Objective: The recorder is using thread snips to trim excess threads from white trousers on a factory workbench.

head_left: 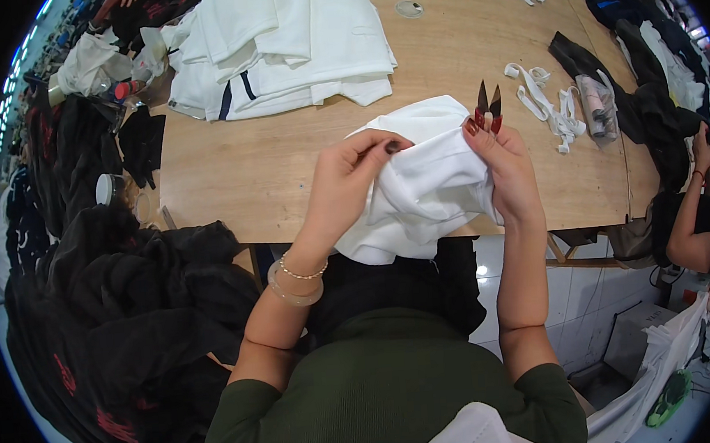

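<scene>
Apparently inspecting smooth white fabric (433, 179), pinched in left hand (347, 168), gripped in right hand (513, 161) with red-handled metal snips (495, 111), next likely needing tautening.

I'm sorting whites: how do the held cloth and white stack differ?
The left hand and right hand hold the cloth; the stack lies on the table. The cloth is bunched; the stack lies folded. The cloth looks plain; the stack shows dark stripes. Both are white.

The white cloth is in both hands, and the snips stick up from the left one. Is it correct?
No: in the head view, the snips stick up from the right hand, not the left hand. The white cloth is in both hands.
</scene>
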Tool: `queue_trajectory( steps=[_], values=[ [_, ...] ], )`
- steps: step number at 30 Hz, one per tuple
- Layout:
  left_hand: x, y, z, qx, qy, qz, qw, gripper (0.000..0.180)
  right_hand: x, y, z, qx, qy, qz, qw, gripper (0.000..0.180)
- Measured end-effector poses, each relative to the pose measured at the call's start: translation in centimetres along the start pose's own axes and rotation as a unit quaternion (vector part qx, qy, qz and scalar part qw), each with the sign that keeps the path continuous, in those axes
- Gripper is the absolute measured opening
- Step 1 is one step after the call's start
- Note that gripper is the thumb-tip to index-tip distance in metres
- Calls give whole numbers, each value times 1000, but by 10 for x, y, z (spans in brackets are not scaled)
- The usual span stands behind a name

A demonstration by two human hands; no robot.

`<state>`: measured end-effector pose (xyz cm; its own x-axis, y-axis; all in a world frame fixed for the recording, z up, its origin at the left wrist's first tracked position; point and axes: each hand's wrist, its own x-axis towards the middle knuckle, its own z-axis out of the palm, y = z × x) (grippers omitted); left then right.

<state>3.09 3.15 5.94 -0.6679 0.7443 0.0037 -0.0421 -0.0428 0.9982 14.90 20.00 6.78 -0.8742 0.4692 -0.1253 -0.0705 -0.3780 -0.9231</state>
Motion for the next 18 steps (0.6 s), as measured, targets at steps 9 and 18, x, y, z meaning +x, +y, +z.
queue_trajectory(
  steps=[9,18],
  values=[
    [-1,3,-8,-92,-5,-57,994,18,17,2,-4,-13,-10,12,1000,16],
    [-1,28,-12,-16,-135,-175,975,13,53,5,12,-227,-4,-144,963,12]
  ],
)
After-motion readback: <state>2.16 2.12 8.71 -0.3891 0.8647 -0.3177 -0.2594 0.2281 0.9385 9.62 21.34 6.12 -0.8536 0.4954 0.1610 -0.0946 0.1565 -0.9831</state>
